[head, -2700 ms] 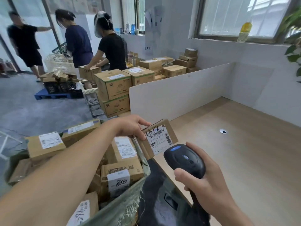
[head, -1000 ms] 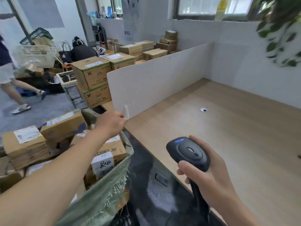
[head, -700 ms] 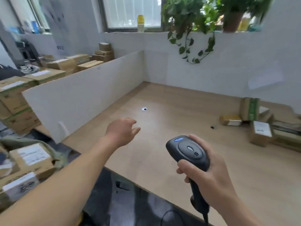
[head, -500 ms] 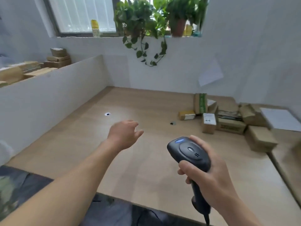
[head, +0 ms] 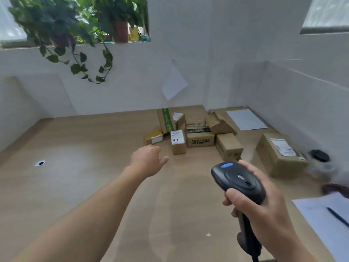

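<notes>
Wooden table (head: pixel 75 186), white walls (head: pixel 132 91); boxes (head: pixel 200 140) beyond my left hand (head: pixel 147 160), loose, empty. My right hand (head: pixel 264 208) gripped scanner (head: pixel 238 179). Earlier I saw fewer boxes; view swung right.

The right grip (head: pixel 264 210) holds a black barcode scanner (head: pixel 238 178) by its handle, with the fingers curled around it and the blue button on top. The left grip (head: pixel 147 160) is stretched forward above the wooden desk (head: pixel 85 176), with nothing in it and the thumb out to the side. Beyond it, near the far wall, small cardboard boxes (head: pixel 200 140) stand close together. A bigger box (head: pixel 279 156) lies apart on the right. A white sheet (head: pixel 321 220) with a pen (head: pixel 338 217) is at the right edge. Green plants (head: pixel 62 25) hang from the window sill.
</notes>
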A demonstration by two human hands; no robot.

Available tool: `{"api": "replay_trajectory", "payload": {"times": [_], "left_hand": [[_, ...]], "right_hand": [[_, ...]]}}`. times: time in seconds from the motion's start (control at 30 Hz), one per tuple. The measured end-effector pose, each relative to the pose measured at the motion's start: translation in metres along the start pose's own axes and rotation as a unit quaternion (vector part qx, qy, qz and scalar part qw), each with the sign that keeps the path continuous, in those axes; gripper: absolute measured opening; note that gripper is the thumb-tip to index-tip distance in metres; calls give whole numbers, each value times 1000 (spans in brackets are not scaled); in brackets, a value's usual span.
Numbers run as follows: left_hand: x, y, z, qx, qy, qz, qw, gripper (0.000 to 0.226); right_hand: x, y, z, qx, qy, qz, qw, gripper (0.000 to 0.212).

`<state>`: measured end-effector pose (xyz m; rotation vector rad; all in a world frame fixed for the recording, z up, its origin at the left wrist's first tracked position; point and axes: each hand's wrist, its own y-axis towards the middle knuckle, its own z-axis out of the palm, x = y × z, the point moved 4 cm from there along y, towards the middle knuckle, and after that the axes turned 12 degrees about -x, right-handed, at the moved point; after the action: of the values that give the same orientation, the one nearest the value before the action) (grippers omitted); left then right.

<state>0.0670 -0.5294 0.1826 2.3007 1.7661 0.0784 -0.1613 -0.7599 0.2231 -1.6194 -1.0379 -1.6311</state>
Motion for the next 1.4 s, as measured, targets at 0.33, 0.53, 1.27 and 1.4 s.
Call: {"api": "replay_trajectory", "payload": {"times": [0.33,0.53,1.27,1.4], "left_hand": [[-18,161,129,74,-66,-96,990,53],[-30,249,208,98,-113,-139,979,73],[-13,166,245,216,-122,-164,955,87],[-14,81,218,212,-68,-116,968,77]], "right_hand": [[-53,125,19,-50,-49,59,996,99],[-80,196,38,-91,-37,74,992,109],[-109,214,39,-63,3,106,992,104],[-94,182,29,-21,-9,99,995,107]]}}
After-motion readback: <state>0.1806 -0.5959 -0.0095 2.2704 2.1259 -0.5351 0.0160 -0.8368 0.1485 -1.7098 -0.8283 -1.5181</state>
